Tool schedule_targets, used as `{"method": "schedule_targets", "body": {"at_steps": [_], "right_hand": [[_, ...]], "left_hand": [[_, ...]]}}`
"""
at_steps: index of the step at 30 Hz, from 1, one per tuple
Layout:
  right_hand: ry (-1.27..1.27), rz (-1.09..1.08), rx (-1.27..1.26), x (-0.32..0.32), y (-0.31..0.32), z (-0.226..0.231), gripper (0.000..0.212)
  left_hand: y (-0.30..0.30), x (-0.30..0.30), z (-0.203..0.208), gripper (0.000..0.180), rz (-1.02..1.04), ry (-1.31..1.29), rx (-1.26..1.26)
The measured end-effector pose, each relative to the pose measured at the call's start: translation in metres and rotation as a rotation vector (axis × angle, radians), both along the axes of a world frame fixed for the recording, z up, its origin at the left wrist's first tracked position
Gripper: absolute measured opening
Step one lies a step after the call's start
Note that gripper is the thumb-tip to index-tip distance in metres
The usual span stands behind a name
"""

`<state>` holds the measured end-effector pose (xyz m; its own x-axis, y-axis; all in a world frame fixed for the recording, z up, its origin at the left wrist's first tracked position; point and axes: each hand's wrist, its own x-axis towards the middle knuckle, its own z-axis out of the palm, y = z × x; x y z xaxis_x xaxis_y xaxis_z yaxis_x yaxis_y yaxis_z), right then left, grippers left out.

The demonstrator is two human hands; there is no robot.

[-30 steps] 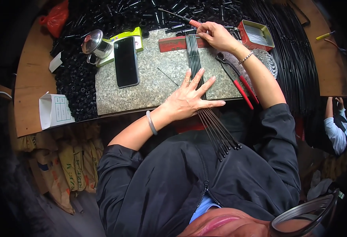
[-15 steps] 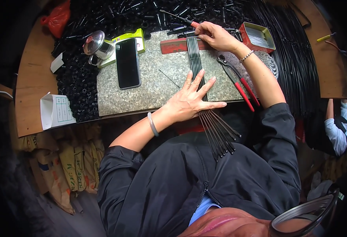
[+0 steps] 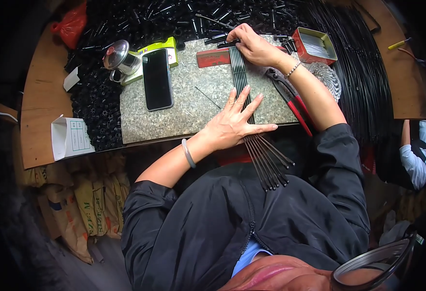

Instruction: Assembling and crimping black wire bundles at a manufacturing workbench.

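Observation:
A row of thin dark metal rods point(image 3: 239, 69) lies side by side across the grey stone slab point(image 3: 193, 104), far ends at a worn red bar point(image 3: 213, 58). The near ends fan out past the table edge toward my jacket. My left hand point(image 3: 233, 121) rests palm-down on the rods, fingers spread. At the far ends, my right hand point(image 3: 256, 47) is closed, fingertips curled together; what they pinch is hidden. A screwdriver shaft point(image 3: 214, 20) points away from behind that hand, its handle covered. Under my right forearm lie pliers with red grips point(image 3: 297, 112).
A phone point(image 3: 157, 80), a lidded glass pot point(image 3: 120, 58) and a green box point(image 3: 171, 46) stand left. A red tin point(image 3: 314, 46) and a glass dish point(image 3: 327, 80) sit right. Black parts point(image 3: 135, 19) heap behind; long black rods point(image 3: 358, 72) lie far right. Another person's sleeve point(image 3: 414, 160) shows.
My right hand has shifted left and slightly away, now covering the screwdriver's red handle. My left hand stays flat on the rods, whose near ends have moved slightly away from me.

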<state>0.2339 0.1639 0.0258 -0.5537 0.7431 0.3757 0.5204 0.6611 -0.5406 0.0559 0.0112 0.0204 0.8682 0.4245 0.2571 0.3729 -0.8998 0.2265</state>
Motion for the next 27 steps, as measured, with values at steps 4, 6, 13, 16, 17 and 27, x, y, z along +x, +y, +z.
{"method": "schedule_targets", "body": {"at_steps": [4, 6, 13, 16, 17, 27], "right_hand": [[-0.042, -0.146, 0.381, 0.032, 0.01, 0.025, 0.014], [-0.131, -0.433, 0.072, 0.073, 0.0, 0.06, 0.017], [-0.404, -0.566, -0.197, 0.171, -0.003, 0.033, 0.017], [-0.416, -0.535, -0.216, 0.164, -0.003, 0.034, 0.016], [-0.458, -0.529, -0.2, 0.164, -0.003, 0.036, 0.016], [-0.379, -0.528, -0.281, 0.161, -0.003, 0.034, 0.015]], "left_hand": [[0.001, -0.001, 0.0, 0.061, -0.006, 0.083, 0.045], [0.0, -0.002, 0.0, 0.062, 0.002, 0.07, 0.048], [0.002, 0.0, -0.001, 0.064, -0.002, 0.033, 0.046], [0.0, 0.0, -0.001, 0.065, 0.006, 0.035, 0.028], [0.0, 0.0, -0.001, 0.065, 0.008, 0.032, 0.022], [0.0, 0.001, -0.001, 0.067, 0.013, 0.063, 0.063]]}}
